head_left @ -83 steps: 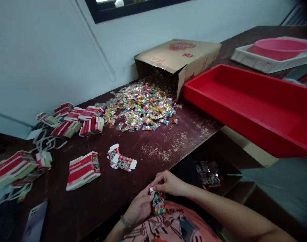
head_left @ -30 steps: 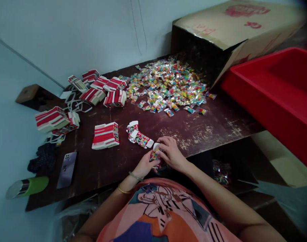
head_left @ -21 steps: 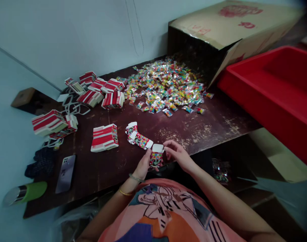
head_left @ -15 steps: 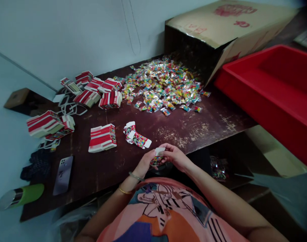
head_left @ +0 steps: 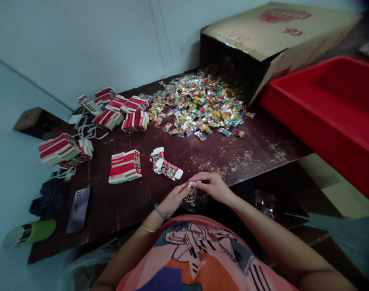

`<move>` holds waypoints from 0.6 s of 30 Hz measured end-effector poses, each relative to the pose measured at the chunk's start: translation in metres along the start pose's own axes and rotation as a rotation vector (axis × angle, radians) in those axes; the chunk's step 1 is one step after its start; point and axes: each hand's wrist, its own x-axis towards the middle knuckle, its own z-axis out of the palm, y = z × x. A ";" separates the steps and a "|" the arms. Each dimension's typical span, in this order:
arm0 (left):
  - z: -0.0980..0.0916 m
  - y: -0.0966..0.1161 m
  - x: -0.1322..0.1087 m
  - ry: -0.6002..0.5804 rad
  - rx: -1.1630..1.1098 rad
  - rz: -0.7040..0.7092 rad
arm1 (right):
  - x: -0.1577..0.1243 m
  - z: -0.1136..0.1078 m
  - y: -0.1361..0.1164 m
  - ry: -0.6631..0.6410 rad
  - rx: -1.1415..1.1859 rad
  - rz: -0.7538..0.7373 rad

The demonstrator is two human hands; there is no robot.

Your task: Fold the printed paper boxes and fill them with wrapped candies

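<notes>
A small printed candy box (head_left: pixel 191 195) is held upright between my two hands, just over the table's front edge. My left hand (head_left: pixel 173 199) is closed round its left side. At the top, the fingers of my right hand (head_left: pixel 211 186) press on the white end flap. Whether anything is inside the box cannot be seen. A few flat printed boxes (head_left: pixel 169 169) lie on the table just beyond my hands. To their left sits a stack of flattened red-and-white boxes (head_left: pixel 125 166).
Wrapped candies (head_left: pixel 199 107) lie heaped at the back, before an open carton (head_left: pixel 275 30). A red tray (head_left: pixel 317 105) stands at the right. More box bundles (head_left: pixel 108 117), white straps (head_left: pixel 89 130), a phone (head_left: pixel 78 210) and a green bottle (head_left: pixel 43 233) occupy the left side.
The white flap that stood up on the box is now folded down under my right fingers. My right hand has moved over the box top. The view has shifted slightly.
</notes>
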 end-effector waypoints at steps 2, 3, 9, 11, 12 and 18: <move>0.001 -0.005 -0.002 -0.009 -0.030 -0.028 | -0.010 0.007 0.006 0.075 -0.072 -0.092; 0.003 -0.009 -0.003 -0.015 -0.057 -0.048 | -0.015 0.010 0.009 0.109 -0.116 -0.124; 0.025 -0.024 0.006 -0.100 -0.202 -0.132 | -0.046 -0.013 0.005 0.125 -0.255 -0.110; 0.024 -0.018 0.009 -0.119 -0.127 -0.098 | -0.066 -0.050 0.001 0.209 -0.295 -0.022; 0.020 -0.012 0.009 -0.091 -0.071 -0.066 | -0.078 -0.073 0.001 0.290 -0.333 0.044; -0.044 0.015 -0.008 0.315 -0.050 0.088 | -0.092 -0.145 0.024 0.363 -0.742 0.107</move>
